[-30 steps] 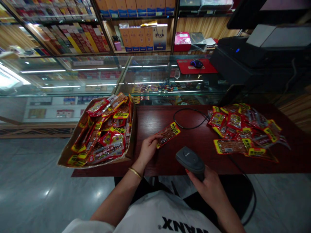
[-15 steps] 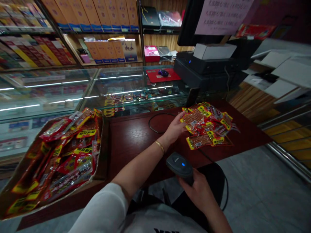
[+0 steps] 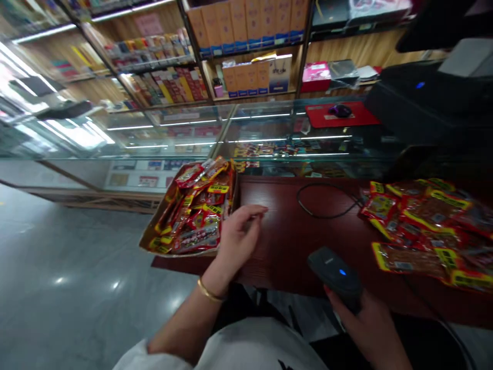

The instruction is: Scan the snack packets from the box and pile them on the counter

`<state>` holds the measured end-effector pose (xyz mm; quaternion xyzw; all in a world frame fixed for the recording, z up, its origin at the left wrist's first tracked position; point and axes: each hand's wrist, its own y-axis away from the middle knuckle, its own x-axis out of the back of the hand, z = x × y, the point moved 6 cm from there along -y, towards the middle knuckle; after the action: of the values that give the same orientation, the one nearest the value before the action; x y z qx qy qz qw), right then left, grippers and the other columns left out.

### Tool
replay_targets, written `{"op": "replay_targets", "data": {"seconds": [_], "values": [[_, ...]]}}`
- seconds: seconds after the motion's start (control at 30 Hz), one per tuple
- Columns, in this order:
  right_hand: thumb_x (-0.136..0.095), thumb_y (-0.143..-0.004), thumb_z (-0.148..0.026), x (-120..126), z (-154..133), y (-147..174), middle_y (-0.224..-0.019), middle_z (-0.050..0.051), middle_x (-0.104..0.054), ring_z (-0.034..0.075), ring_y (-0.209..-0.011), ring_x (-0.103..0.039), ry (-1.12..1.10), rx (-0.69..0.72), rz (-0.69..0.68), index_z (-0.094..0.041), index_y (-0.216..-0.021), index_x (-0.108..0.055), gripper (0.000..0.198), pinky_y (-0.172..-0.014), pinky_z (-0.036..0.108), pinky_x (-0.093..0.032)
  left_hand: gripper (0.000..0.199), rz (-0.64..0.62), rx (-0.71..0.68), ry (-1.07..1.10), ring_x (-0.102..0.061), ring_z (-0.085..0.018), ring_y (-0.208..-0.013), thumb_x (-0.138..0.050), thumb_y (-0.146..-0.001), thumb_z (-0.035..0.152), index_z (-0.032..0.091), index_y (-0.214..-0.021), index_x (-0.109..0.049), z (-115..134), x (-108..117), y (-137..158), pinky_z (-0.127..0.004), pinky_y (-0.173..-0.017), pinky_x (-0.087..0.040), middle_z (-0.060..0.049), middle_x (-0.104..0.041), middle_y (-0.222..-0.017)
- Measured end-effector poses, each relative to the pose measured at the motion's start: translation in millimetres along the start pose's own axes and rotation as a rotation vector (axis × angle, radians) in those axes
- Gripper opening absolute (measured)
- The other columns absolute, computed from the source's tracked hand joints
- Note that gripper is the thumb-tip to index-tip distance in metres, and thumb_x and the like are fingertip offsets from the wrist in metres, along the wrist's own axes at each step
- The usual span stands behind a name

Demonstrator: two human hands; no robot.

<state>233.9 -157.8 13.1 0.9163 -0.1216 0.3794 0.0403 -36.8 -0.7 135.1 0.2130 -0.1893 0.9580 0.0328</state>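
Observation:
My left hand [image 3: 239,237], with a gold bangle on its wrist, hovers over the table just right of the box. Its fingers are loosely bent and the thumb stands apart, with nothing visible between them. My right hand [image 3: 365,321] is wrapped around the grip of a dark barcode scanner [image 3: 335,275], whose small blue light is lit. Red and yellow snack packets [image 3: 198,216] fill an open cardboard box [image 3: 235,190] at the table's left end. On the right lies a loose pile of similar snack packets [image 3: 435,216].
The dark red wooden table [image 3: 277,231] stands against a glass display counter [image 3: 265,121]. A black cable [image 3: 319,216] loops on the tabletop. Behind are a mouse [image 3: 339,110] on a red mat, dark equipment [image 3: 427,113] and shelves of boxed goods [image 3: 246,25].
My left hand has moved from the packet pile on the right to beside the box. The view has swung left. The scanner stays in my right hand.

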Motion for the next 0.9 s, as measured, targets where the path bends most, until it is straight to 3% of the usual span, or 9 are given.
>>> {"op": "replay_targets", "data": {"seconds": [0.07,0.13,0.23,0.37,0.47,0.57,0.7,0.83,0.9], "values": [[-0.065,-0.087,-0.055,-11,-4,-8,-0.094,0.01,-0.083,0.032,-0.091,-0.079,0.01,0.034,-0.028,-0.022,-0.098,-0.08,0.038,-0.079,0.035,-0.062,0.026,0.165,0.072,-0.303,-0.07,-0.022,-0.098,-0.055,-0.093,0.025,0.021,-0.108,-0.075,-16,73,8,-0.034,-0.093,-0.053,-0.007,-0.076,-0.108],[-0.065,-0.087,-0.054,-17,-13,-13,-0.094,0.009,-0.083,0.032,-0.091,-0.079,0.015,0.078,-0.049,-0.023,-0.098,-0.08,0.036,-0.076,0.033,-0.062,0.029,0.217,0.164,-0.622,-0.069,-0.027,-0.103,-0.055,-0.093,0.031,0.021,-0.112,-0.075,-34,128,12,-0.039,-0.095,-0.051,-0.009,-0.076,-0.112],[-0.064,-0.088,-0.052,-22,-27,-15,-0.096,0.01,-0.083,0.032,-0.092,-0.079,0.023,0.131,-0.059,-0.024,-0.099,-0.08,0.034,-0.076,0.034,-0.062,0.034,0.113,0.256,-0.961,-0.066,-0.032,-0.106,-0.054,-0.093,0.039,0.02,-0.111,-0.076,-59,167,15,-0.044,-0.097,-0.049,-0.013,-0.075,-0.113],[-0.062,-0.09,-0.051,-26,-31,-12,-0.1,0.01,-0.082,0.032,-0.095,-0.078,0.04,0.163,-0.069,-0.025,-0.101,-0.079,0.033,-0.08,0.036,-0.062,0.03,-0.223,0.26,-0.978,-0.068,-0.031,-0.099,-0.064,-0.087,0.047,0.024,-0.101,-0.078,-80,152,18,-0.039,-0.09,-0.049,-0.011,-0.076,-0.105],[-0.062,-0.089,-0.051,-26,-23,-8,-0.102,0.011,-0.082,0.033,-0.096,-0.078,0.061,0.15,-0.064,-0.024,-0.103,-0.079,0.035,-0.081,0.038,-0.062,0.041,-0.35,0.272,-0.97,-0.068,-0.033,-0.102,-0.077,-0.074,0.041,0.024,-0.112,-0.075,-85,133,20,-0.038,-0.088,-0.049,-0.012,-0.075,-0.109],[-0.063,-0.087,-0.054,-24,-14,-7,-0.096,0.01,-0.083,0.033,-0.092,-0.079,0.074,0.117,-0.063,-0.023,-0.099,-0.08,0.037,-0.078,0.037,-0.063,0.046,-0.376,0.306,-1.005,-0.068,-0.033,-0.103,-0.08,-0.07,0.033,0.025,-0.114,-0.073,-88,127,19,-0.036,-0.087,-0.048,-0.011,-0.075,-0.11],[-0.062,-0.087,-0.055,-19,-12,-8,-0.096,0.01,-0.083,0.032,-0.093,-0.079,0.057,0.103,-0.053,-0.022,-0.1,-0.08,0.039,-0.081,0.036,-0.062,0.021,-0.33,0.329,-0.905,-0.069,-0.028,-0.088,-0.071,-0.079,0.041,0.024,-0.091,-0.075,-79,137,15,-0.033,-0.077,-0.049,-0.008,-0.075,-0.092],[-0.064,-0.087,-0.054,-11,-19,-10,-0.091,0.01,-0.083,0.032,-0.088,-0.08,0.033,0.084,-0.01,-0.022,-0.095,-0.08,0.037,-0.077,0.035,-0.063,0.036,-0.107,0.294,-0.473,-0.068,-0.023,-0.082,-0.06,-0.088,0.05,0.019,-0.104,-0.072,-43,134,8,-0.029,-0.071,-0.052,-0.007,-0.075,-0.093],[-0.064,-0.086,-0.051,-6,-24,-11,-0.087,0.009,-0.083,0.031,-0.083,-0.08,0.015,0.081,0.003,-0.022,-0.093,-0.081,0.034,-0.077,0.034,-0.063,0.043,-0.173,0.297,-0.186,-0.068,-0.021,-0.079,-0.059,-0.09,0.047,0.018,-0.121,-0.067,-28,103,8,-0.028,-0.067,-0.053,-0.006,-0.076,-0.094]]}}
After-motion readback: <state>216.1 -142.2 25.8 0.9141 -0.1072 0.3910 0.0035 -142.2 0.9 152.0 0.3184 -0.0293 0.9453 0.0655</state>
